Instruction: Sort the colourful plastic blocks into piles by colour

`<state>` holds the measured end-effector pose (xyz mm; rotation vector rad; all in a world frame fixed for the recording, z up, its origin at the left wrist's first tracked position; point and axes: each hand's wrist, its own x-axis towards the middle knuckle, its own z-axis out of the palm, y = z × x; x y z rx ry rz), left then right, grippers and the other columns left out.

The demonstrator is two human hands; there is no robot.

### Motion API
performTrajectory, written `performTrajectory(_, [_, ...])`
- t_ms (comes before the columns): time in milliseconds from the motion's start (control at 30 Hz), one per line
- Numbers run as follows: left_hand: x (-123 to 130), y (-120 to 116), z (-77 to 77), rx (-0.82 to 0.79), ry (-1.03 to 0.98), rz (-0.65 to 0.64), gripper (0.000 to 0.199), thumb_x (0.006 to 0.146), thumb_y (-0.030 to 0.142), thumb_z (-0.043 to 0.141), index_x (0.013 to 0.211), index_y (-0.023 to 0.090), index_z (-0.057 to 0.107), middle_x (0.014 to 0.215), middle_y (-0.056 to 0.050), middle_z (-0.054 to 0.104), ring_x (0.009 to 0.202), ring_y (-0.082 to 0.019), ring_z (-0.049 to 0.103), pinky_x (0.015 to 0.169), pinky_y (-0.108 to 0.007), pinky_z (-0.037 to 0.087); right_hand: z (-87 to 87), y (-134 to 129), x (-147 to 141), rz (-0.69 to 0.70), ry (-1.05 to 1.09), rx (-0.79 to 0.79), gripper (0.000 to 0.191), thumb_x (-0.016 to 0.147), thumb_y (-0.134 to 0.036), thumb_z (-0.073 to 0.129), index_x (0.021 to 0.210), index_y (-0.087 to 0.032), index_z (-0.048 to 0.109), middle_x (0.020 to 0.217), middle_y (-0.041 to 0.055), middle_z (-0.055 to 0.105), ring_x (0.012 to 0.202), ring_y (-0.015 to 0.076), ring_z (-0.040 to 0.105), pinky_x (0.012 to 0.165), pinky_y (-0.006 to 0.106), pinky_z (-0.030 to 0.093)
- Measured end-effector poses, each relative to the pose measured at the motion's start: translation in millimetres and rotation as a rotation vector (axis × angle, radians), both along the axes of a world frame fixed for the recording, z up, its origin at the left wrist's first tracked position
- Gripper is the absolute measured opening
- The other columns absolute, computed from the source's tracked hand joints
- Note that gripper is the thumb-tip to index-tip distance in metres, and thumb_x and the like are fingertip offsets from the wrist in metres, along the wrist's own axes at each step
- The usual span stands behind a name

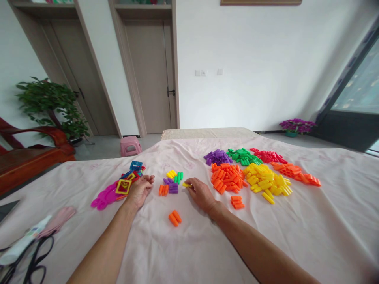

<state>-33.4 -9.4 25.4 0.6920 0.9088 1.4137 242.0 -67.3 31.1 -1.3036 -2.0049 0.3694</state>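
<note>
Your right hand (pixel 201 194) is pinching a yellow piece (pixel 186 185) just right of the small cluster (pixel 173 185); your left hand's (pixel 141 191) fingers are curling beside the frames (pixel 123 186), opening unclear. Open cloth (pixel 189 252) is spreading nearest you.

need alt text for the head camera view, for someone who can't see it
Two bare hands work over a pale cloth: the right hand holds a yellow plastic piece beside small colored clusters; larger piles sorted by color lie to the right.
</note>
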Motion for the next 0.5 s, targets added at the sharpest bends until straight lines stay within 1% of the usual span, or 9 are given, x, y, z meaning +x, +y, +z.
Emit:
performTrajectory(100, [0,-1,1.3,0.018,0.003,-0.009,0.031,0.048,-0.01,0.058,0.068,0.015,0.061,0.08,0.001,0.069,0.066,-0.006,0.06,0.055,-0.013,0.044,-1.3,1,1,0.041,0.024,0.032,0.025,0.093,-0.012,0.052,0.111,-0.02,0.067,0.11,0.008,0.069,0.102,0.0174,0.064,0.092,0.028,0.049])
performTrajectory(167, [0,-1,1.8,0.025,0.0,-0.014,0.031,0.048,-0.01,0.057,0.066,0.015,0.061,0.077,0.002,0.068,0.063,-0.005,0.057,0.05,-0.012,0.04,-1.4,1,2,0.034,0.037,0.035,0.025,0.095,-0.015,0.052,0.114,-0.02,0.068,0.11,0.008,0.069,0.101,0.0171,0.065,0.092,0.028,0.049])
performTrajectory(233, [0,-1,1.3,0.023,-0.008,-0.016,0.03,0.049,-0.009,0.057,0.067,0.014,0.062,0.076,0.001,0.068,0.061,-0.005,0.056,0.048,-0.012,0.038,2.1,0,2,0.012,0.041,0.034,0.024,0.095,-0.017,0.055,0.115,-0.02,0.067,0.109,0.0072,0.07,0.099,0.0166,0.065,0.091,0.027,0.049])
performTrajectory(267, [0,0,0.5,0.017,-0.011,-0.014,0.029,0.05,-0.009,0.059,0.068,0.014,0.063,0.077,0.0,0.068,0.061,-0.005,0.057,0.048,-0.012,0.039,5.9,-1,3,0.003,0.038,0.031,0.023,0.095,-0.018,0.056,0.114,-0.02,0.068,0.107,0.0065,0.071,0.096,0.0164,0.065,0.089,0.027,0.049])
performTrajectory(333, [-2,2,-2.8,0.003,-0.008,-0.005,0.025,0.057,-0.006,0.065,0.071,0.014,0.066,0.081,-0.001,0.07,0.065,-0.007,0.061,0.053,-0.013,0.046,18.2,-1,6,0.003,0.021,0.02,0.019,0.093,-0.021,0.06,0.109,-0.019,0.07,0.102,0.0051,0.072,0.091,0.0158,0.065,0.084,0.026,0.049])
performTrajectory(400, [-4,5,-7.7,-0.002,0.029,0.001,0.02,0.064,-0.001,0.069,0.076,0.014,0.069,0.086,-0.003,0.072,0.07,-0.008,0.064,0.059,-0.015,0.052,36.2,1,15,0.018,-0.006,0.002,0.015,0.092,-0.023,0.062,0.103,-0.019,0.072,0.098,0.0042,0.073,0.088,0.0154,0.066,0.081,0.024,0.048])
performTrajectory(500, [-8,9,-14.8,0.013,0.07,-0.02,0.017,0.069,0.001,0.069,0.08,0.014,0.072,0.089,-0.004,0.073,0.076,-0.01,0.067,0.063,-0.015,0.056,68.0,3,42,0.004,-0.072,-0.057,0.017,0.091,-0.02,0.06,0.096,-0.02,0.075,0.096,0.0032,0.075,0.088,0.0156,0.067,0.079,0.024,0.047])
